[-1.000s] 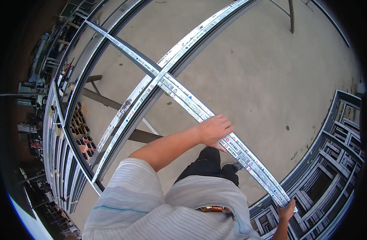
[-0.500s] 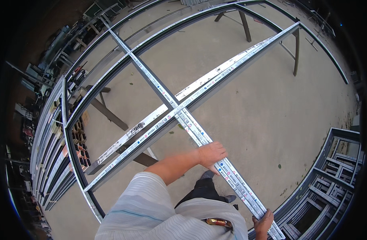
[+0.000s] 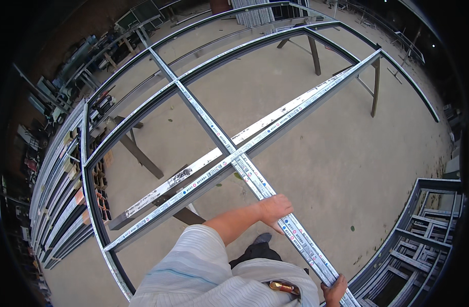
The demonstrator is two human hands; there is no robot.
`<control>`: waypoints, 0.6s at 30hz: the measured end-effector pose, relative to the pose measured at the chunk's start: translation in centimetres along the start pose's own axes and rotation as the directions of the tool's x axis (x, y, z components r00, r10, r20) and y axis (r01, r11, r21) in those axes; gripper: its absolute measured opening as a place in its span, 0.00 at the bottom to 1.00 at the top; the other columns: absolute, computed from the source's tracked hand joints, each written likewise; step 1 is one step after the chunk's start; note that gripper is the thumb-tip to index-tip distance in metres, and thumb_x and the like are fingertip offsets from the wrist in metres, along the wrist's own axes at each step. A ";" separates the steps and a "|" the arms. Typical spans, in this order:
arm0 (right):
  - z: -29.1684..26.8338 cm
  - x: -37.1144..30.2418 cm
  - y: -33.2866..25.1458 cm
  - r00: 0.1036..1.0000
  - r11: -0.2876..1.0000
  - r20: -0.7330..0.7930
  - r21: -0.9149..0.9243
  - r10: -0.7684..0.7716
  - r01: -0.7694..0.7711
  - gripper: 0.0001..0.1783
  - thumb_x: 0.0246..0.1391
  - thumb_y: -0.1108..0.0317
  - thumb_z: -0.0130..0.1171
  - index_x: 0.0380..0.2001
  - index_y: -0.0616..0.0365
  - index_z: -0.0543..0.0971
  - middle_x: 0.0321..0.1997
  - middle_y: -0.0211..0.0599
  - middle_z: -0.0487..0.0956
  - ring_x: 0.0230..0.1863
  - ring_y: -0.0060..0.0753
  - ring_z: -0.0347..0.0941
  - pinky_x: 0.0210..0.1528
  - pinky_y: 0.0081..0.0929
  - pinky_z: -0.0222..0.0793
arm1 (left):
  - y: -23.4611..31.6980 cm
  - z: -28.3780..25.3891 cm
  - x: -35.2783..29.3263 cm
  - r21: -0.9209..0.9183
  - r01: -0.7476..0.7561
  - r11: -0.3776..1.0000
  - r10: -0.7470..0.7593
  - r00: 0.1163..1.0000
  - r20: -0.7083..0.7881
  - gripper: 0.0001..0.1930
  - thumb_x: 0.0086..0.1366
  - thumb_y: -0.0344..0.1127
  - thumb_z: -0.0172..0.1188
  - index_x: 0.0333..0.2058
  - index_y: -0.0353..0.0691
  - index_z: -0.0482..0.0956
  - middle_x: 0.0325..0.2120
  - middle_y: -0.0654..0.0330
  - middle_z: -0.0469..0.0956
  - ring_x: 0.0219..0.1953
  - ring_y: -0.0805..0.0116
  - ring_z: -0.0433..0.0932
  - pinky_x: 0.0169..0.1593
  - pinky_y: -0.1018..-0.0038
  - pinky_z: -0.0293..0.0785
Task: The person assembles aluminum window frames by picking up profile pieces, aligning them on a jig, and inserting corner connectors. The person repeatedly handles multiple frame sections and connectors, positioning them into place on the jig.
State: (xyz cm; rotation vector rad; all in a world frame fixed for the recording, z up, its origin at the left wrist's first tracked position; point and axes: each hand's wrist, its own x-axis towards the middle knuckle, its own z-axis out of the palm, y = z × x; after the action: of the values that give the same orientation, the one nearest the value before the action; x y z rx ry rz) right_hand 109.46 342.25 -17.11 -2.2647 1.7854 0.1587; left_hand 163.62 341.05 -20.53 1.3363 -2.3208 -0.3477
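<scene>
A large metal window frame point(image 3: 85, 134) with crossbars covered in printed protective film lies raised off the floor. From its crossing, a long film-covered bar point(image 3: 307, 244) runs toward my lower right. This section looks two strips wide; whether it is one piece or two laid side by side, I cannot tell. My left hand point(image 3: 276, 211) is closed over the bar about midway along that section. Closer to me, at the near end, my right hand point(image 3: 336, 291) wraps round the bar's right edge, its fingers partly hidden.
A white-smeared support beam point(image 3: 193, 166) passes under the frame, with brown legs point(image 3: 142, 159) below. Long profiles point(image 3: 60, 204) are stacked at the left. More assembled frames point(image 3: 413, 256) lie at the lower right, and bundled bars point(image 3: 254, 16) at the far side.
My view has tilted, so the frame and floor sit lower in the picture. Both hands keep their hold on the bar, with no clear slide along it.
</scene>
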 end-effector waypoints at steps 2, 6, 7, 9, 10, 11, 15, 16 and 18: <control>0.3 0.1 0.4 1.000 1.000 0.015 0.007 0.017 -0.018 0.51 0.26 0.66 0.87 0.57 0.65 0.72 0.53 0.54 0.78 0.57 0.64 0.73 0.62 0.51 0.69 | 0.0 -0.1 0.1 0.007 -0.003 1.000 0.003 1.000 0.000 0.40 0.46 0.71 0.75 0.39 0.38 0.77 0.36 0.53 0.78 0.43 0.50 0.79 0.52 0.57 0.74; 0.8 0.5 0.7 1.000 1.000 0.020 0.017 0.022 -0.022 0.52 0.24 0.65 0.88 0.57 0.64 0.73 0.52 0.53 0.78 0.55 0.63 0.73 0.60 0.52 0.70 | -0.1 -0.3 0.0 0.002 0.000 1.000 0.000 1.000 -0.006 0.40 0.47 0.71 0.75 0.39 0.38 0.77 0.35 0.53 0.77 0.43 0.50 0.79 0.53 0.57 0.74; 0.9 0.6 0.7 1.000 1.000 0.019 0.013 0.020 -0.020 0.52 0.24 0.65 0.88 0.57 0.64 0.73 0.51 0.53 0.78 0.55 0.63 0.73 0.60 0.52 0.70 | -0.1 -0.3 -0.2 0.006 0.004 1.000 -0.004 1.000 -0.008 0.40 0.47 0.70 0.75 0.39 0.38 0.77 0.35 0.53 0.77 0.42 0.50 0.79 0.53 0.57 0.74; 0.7 0.3 0.4 0.999 0.999 -0.008 0.006 0.032 -0.032 0.50 0.23 0.65 0.88 0.54 0.64 0.74 0.49 0.53 0.78 0.54 0.63 0.73 0.58 0.53 0.70 | 0.0 -0.2 0.2 0.007 -0.013 1.000 0.013 1.000 -0.016 0.40 0.47 0.70 0.76 0.40 0.38 0.77 0.35 0.53 0.77 0.42 0.49 0.79 0.53 0.57 0.74; 0.9 0.2 0.5 0.999 1.000 -0.017 0.007 0.029 -0.029 0.49 0.23 0.65 0.88 0.53 0.63 0.74 0.49 0.53 0.78 0.53 0.63 0.73 0.58 0.53 0.70 | 0.0 -0.3 0.4 0.009 -0.012 1.000 0.012 1.000 -0.015 0.40 0.46 0.70 0.76 0.41 0.37 0.77 0.36 0.52 0.77 0.43 0.49 0.79 0.54 0.57 0.74; 0.6 0.5 0.1 1.000 1.000 -0.024 0.009 0.017 -0.017 0.47 0.23 0.65 0.88 0.51 0.63 0.74 0.48 0.53 0.78 0.52 0.63 0.74 0.57 0.53 0.71 | 0.1 -0.3 0.1 0.015 -0.004 1.000 0.004 1.000 -0.024 0.41 0.46 0.70 0.76 0.41 0.37 0.77 0.36 0.52 0.78 0.43 0.49 0.79 0.54 0.57 0.74; 0.0 0.1 -1.2 0.998 1.000 -0.056 -0.008 0.013 -0.013 0.42 0.24 0.64 0.87 0.44 0.60 0.73 0.44 0.51 0.78 0.48 0.64 0.74 0.53 0.55 0.71 | 0.6 -0.1 -0.5 -0.001 0.014 1.000 -0.014 0.998 -0.065 0.41 0.45 0.68 0.78 0.42 0.37 0.78 0.37 0.52 0.79 0.44 0.49 0.79 0.55 0.58 0.75; 0.1 0.2 -0.9 0.997 1.000 -0.071 -0.002 -0.011 0.011 0.41 0.25 0.64 0.87 0.45 0.59 0.73 0.45 0.51 0.78 0.49 0.63 0.74 0.53 0.54 0.72 | 0.6 -0.1 -0.5 -0.005 0.019 1.000 -0.020 0.997 -0.075 0.40 0.45 0.68 0.78 0.42 0.37 0.78 0.37 0.52 0.79 0.43 0.49 0.79 0.55 0.59 0.75; -0.1 -0.1 -0.8 0.999 1.000 -0.046 0.008 0.021 -0.020 0.41 0.26 0.64 0.86 0.45 0.59 0.73 0.45 0.51 0.78 0.49 0.63 0.74 0.54 0.53 0.72 | 0.9 -0.7 0.1 -0.012 0.009 1.000 -0.010 0.997 -0.082 0.38 0.46 0.66 0.78 0.41 0.37 0.78 0.37 0.52 0.79 0.44 0.49 0.79 0.54 0.60 0.76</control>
State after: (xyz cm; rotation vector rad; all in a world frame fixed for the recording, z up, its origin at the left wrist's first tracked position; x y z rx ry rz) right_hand 110.18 342.44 -16.86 -2.2629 1.8290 0.1045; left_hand 163.25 341.40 -19.48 1.3315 -2.2422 -0.3028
